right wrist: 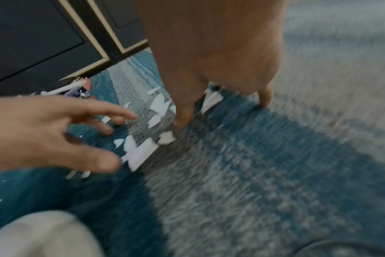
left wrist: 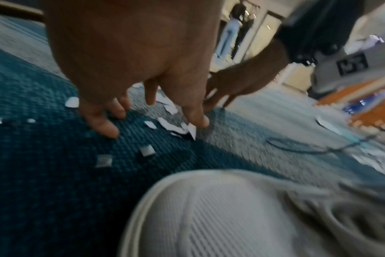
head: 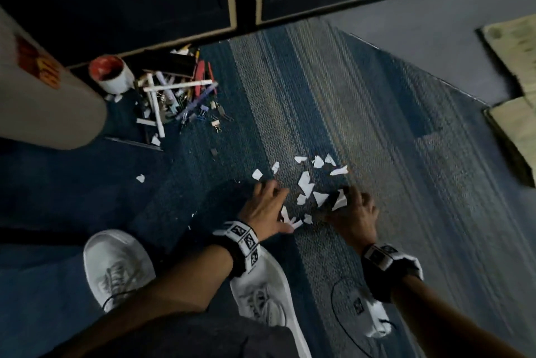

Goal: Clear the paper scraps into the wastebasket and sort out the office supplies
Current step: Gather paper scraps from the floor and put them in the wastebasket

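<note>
Between two hands, the scraps wait to be gathered

On the carpet (head: 362,102) just ahead of the white shoes (head: 116,267), the paper scraps (head: 306,183) lie scattered in a loose patch, most of them between the two hands. The left hand (head: 265,208) rests at the patch's left edge, fingers spread and relaxed, tips on the pile, grasping nothing. The right hand (head: 355,214) stands at the right edge, fingertips down on the floor with a scrap tilted against them; whether it pinches any I cannot tell. Both hands are about equally near. The supplies pile (head: 177,90) lies well apart, far left, beside a red-rimmed cup (head: 111,73)
</note>
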Demonstrator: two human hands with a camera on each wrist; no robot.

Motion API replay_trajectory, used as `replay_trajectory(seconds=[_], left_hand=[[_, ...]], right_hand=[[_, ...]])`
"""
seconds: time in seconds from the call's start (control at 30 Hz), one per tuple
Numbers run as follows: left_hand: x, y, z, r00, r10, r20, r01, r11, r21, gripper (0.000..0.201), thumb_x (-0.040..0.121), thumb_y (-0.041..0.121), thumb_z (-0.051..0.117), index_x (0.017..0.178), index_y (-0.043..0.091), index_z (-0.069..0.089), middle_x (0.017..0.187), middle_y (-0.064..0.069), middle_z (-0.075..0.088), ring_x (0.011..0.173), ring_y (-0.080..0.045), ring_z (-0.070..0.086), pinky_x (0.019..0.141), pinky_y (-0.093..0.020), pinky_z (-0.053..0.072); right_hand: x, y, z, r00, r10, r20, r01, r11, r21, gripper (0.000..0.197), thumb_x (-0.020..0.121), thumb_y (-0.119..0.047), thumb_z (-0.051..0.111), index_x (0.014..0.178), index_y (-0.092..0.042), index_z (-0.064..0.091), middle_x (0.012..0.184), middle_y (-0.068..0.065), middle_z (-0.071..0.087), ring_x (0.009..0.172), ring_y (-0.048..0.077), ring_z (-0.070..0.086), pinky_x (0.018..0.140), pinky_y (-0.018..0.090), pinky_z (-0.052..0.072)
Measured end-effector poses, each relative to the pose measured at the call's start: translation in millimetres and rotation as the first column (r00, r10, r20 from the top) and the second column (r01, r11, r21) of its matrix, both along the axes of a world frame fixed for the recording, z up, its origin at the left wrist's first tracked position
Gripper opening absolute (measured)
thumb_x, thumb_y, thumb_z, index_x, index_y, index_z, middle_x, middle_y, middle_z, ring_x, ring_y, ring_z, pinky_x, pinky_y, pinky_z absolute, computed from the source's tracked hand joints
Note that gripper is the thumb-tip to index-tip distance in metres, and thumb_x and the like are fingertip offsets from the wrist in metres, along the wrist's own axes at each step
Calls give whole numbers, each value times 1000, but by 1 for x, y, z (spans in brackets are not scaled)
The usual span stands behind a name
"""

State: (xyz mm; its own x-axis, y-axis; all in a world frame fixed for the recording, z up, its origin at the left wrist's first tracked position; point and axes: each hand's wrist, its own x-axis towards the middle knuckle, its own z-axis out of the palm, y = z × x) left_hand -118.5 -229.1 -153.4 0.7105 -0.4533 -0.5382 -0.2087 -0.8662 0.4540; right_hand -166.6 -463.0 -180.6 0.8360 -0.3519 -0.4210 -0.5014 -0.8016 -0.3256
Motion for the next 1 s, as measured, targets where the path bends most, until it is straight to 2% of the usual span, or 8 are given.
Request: replay_trajectory(seconds=[0.07,0.17,0.3,0.4,0.5,0.67,0.83,1.0], left_hand=[[-15,-8,-6,997,-75,2,74,992,107,104,71,61,76,151,25,21,155,-8,10,139,-36,15,108,-58,32],[-33,-17,-12,994,-101,45,92,981,172,102,79,55,72,155,27,10,162,-10,-4,146,-38,4,112,-62,20],[-45,-19,-26,982,-98,164,85,993,81,62,88,33,68,142,24,40,156,-11,23,135,-38,28,101,-58,40],[-48,-23,-36,964,-72,254,86,995,-43,21,90,13,60,110,16,58,133,-10,44,116,-37,46,85,-46,52],[-45,-29,-38,951,-53,303,96,987,-127,7,85,6,53,84,12,57,102,-11,52,91,-32,54,71,-45,53],[-28,-28,-33,958,273,92,-232,921,-311,13,90,0,55,92,6,67,96,-11,62,89,-31,59,79,-44,50],[-5,-6,-27,862,505,38,-453,803,-386,21,85,-1,66,98,14,74,93,-4,70,82,-18,63,76,-29,52],[-2,10,-29,874,485,26,-444,820,-361,18,85,0,69,96,12,76,90,-6,69,80,-21,65,76,-38,56]], right_hand=[[-1,14,-10,998,-62,-11,62,998,-20,102,57,-54,86,141,-15,44,138,21,39,124,43,37,104,49,29],[3,29,-18,993,-29,112,31,999,-17,65,68,-36,83,123,-10,60,127,19,48,115,42,42,99,46,33],[12,26,-17,958,-13,286,2,999,39,17,78,-3,64,92,-2,73,92,17,59,89,41,55,76,33,35],[16,20,-10,953,13,302,-41,995,88,20,74,-1,60,86,-3,76,84,17,65,79,37,62,67,31,37],[21,23,3,955,-42,294,-9,985,170,17,77,3,67,88,-6,76,82,16,72,78,33,68,67,31,42],[15,34,-8,981,-34,189,-8,976,217,59,71,-14,81,127,-10,62,104,11,62,97,28,59,83,35,45],[14,47,-14,966,30,256,-64,990,127,5,75,-4,71,80,-4,72,86,14,56,82,38,57,70,38,42],[24,41,-12,968,44,247,-87,982,166,9,78,-3,71,70,-4,69,79,11,58,74,36,60,62,33,32]])
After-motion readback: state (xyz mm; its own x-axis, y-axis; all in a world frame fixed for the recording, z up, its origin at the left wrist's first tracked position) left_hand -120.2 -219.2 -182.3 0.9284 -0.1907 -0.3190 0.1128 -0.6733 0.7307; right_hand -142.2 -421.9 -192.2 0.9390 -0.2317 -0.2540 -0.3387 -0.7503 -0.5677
